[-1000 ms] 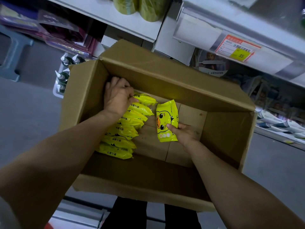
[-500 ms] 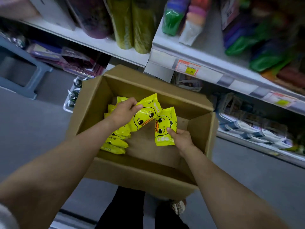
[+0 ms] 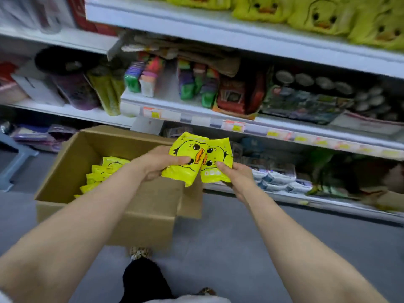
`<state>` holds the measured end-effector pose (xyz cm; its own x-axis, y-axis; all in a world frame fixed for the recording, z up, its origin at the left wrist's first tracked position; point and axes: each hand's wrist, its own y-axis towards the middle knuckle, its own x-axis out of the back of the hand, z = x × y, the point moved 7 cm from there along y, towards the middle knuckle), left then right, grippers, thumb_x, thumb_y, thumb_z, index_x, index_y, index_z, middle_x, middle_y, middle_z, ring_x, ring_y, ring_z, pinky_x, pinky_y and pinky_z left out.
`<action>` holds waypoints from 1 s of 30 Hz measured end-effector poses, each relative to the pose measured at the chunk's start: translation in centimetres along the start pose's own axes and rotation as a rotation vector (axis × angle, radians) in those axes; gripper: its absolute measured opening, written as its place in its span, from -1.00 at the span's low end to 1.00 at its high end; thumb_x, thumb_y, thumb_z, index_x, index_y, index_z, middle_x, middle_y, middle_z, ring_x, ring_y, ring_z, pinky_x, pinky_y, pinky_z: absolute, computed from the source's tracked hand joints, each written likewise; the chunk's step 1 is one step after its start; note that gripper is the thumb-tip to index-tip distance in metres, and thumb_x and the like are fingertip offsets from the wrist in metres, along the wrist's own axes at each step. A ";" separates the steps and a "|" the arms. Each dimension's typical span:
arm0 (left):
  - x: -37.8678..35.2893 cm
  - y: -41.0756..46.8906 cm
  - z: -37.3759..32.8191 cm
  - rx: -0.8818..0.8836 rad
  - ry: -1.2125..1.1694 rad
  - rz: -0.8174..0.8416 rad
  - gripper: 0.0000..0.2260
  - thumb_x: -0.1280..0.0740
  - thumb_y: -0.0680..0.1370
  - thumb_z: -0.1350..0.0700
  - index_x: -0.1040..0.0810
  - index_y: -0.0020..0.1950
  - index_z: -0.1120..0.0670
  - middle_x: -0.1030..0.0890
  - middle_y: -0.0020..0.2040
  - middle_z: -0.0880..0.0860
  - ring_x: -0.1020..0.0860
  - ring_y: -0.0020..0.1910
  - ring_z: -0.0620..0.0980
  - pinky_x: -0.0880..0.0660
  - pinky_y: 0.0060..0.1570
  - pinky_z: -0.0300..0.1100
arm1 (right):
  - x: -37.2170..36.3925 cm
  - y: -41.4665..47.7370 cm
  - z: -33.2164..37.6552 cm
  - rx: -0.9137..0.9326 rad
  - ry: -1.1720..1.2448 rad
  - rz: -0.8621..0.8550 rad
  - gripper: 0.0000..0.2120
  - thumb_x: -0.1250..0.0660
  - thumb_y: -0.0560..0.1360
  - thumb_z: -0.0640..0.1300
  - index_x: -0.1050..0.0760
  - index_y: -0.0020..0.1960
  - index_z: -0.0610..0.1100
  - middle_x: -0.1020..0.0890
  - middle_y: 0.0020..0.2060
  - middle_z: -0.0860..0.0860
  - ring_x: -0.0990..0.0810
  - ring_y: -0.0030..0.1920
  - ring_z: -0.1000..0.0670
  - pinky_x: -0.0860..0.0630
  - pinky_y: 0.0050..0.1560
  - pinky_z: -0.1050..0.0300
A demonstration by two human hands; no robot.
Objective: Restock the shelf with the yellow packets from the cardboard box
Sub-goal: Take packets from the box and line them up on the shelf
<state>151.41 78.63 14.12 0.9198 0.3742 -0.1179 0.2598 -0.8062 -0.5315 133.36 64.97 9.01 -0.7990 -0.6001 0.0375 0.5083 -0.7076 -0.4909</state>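
My left hand (image 3: 159,164) grips a yellow duck-face packet (image 3: 185,159) above the right end of the open cardboard box (image 3: 131,217). My right hand (image 3: 237,178) pinches a second yellow packet (image 3: 217,162), which touches the first one side by side. Several more yellow packets (image 3: 102,173) stand in a row at the left inside the box. On the top shelf (image 3: 218,33), at the upper right, lies a row of the same yellow duck packets (image 3: 317,16).
The box stands on the grey floor in front of white shelving. The middle shelf (image 3: 240,125) holds coloured packs, tubes and cans, with price tags along its edge. A blue stool (image 3: 15,162) stands at the far left. My shoes show at the bottom.
Both hands have lifted their packets up out of the box and brought them together. The view has tilted up, so the higher shelves now show.
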 end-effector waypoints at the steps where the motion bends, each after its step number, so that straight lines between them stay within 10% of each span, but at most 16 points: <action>1: -2.3 0.0 -1.4 -0.027 0.032 0.034 -0.77 -0.41 0.49 0.27 -0.59 0.14 0.15 -0.71 -0.06 0.09 -0.68 -0.17 0.02 -0.62 -0.19 -0.14 | 2.5 -0.9 1.3 0.044 -0.005 -0.028 -0.84 -0.54 0.44 -0.12 -0.69 -0.02 -0.16 -0.75 -0.16 0.00 -0.71 -0.11 -0.01 -0.62 -0.02 0.06; 14: -27.8 1.7 -20.0 -0.289 0.320 0.244 -0.71 -0.45 0.43 0.35 -0.58 0.12 0.15 -0.69 0.00 0.14 -0.69 -0.14 0.07 -0.65 -0.17 -0.06 | 28.9 -10.0 14.4 0.339 0.083 -0.345 -0.82 -0.57 0.40 -0.06 -0.69 -0.03 -0.04 -0.75 -0.04 0.02 -0.70 0.06 -0.08 -0.56 0.26 -0.13; 25: -44.6 8.4 -31.5 -0.348 0.521 0.373 -0.55 -0.53 0.29 0.22 -0.57 0.17 0.15 -0.70 0.00 0.16 -0.68 -0.04 0.14 -0.60 0.05 0.09 | 46.2 -10.8 23.3 0.500 0.087 -0.523 -0.85 -0.49 0.46 -0.28 -0.66 -0.07 -0.06 -0.75 -0.09 -0.07 -0.71 -0.02 -0.12 -0.65 0.03 -0.01; 30: -53.1 13.2 -37.9 -0.402 0.586 0.406 -0.72 -0.46 0.45 0.29 -0.56 0.14 0.21 -0.70 -0.09 0.10 -0.68 -0.28 -0.03 -0.64 -0.28 -0.18 | 55.8 -8.8 27.3 0.482 0.103 -0.576 -0.88 -0.44 0.49 -0.29 -0.62 0.00 -0.14 -0.71 -0.21 -0.08 -0.65 -0.24 -0.12 -0.52 -0.25 0.13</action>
<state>117.17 30.78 45.15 0.9404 -0.1925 0.2803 -0.1431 -0.9718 -0.1873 93.07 27.49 39.16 -0.9947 -0.0654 0.0794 0.0670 -0.9976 0.0178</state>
